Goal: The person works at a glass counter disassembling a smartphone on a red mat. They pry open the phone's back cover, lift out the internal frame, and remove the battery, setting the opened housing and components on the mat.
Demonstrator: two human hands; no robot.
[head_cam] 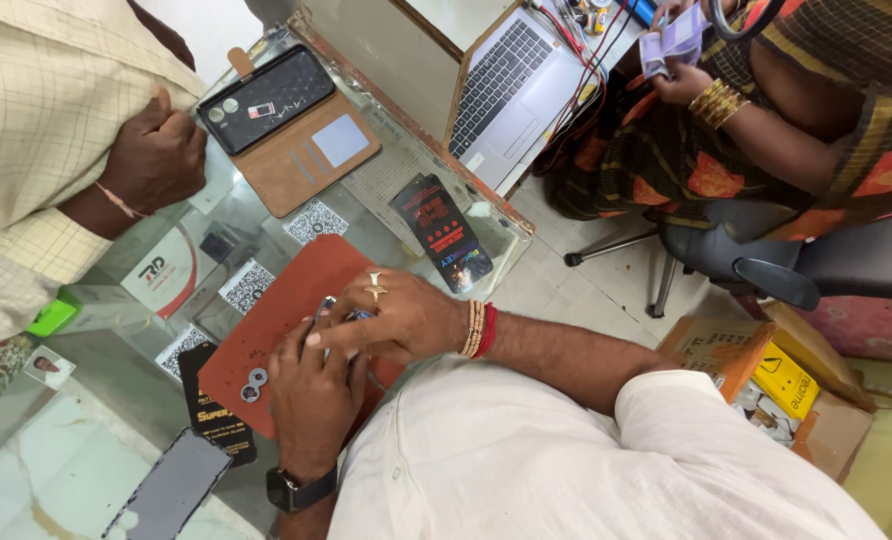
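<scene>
left hand (311, 395): resting on the orange mat (296, 290), fingers curled around a small item; black watch on the wrist.
right hand (396, 318): crossed over the left, fingertips pinching the same small dark part (328, 303); rings on the fingers, red and beaded bands at the wrist.
hands: pressed together, touching; can't tell exactly what they clamp.
mat: lies on the glass counter (406, 170), centre of scene.
washers (255, 384): two small rings on the mat, just left of the left hand.
dark phone (171, 490): face up, near-left corner.
wallet-case phone (266, 98): far left, beside another person's fist (156, 155).
laptop (516, 85): open, far side.
black packet (444, 232): on the glass, right of the mat.
</scene>
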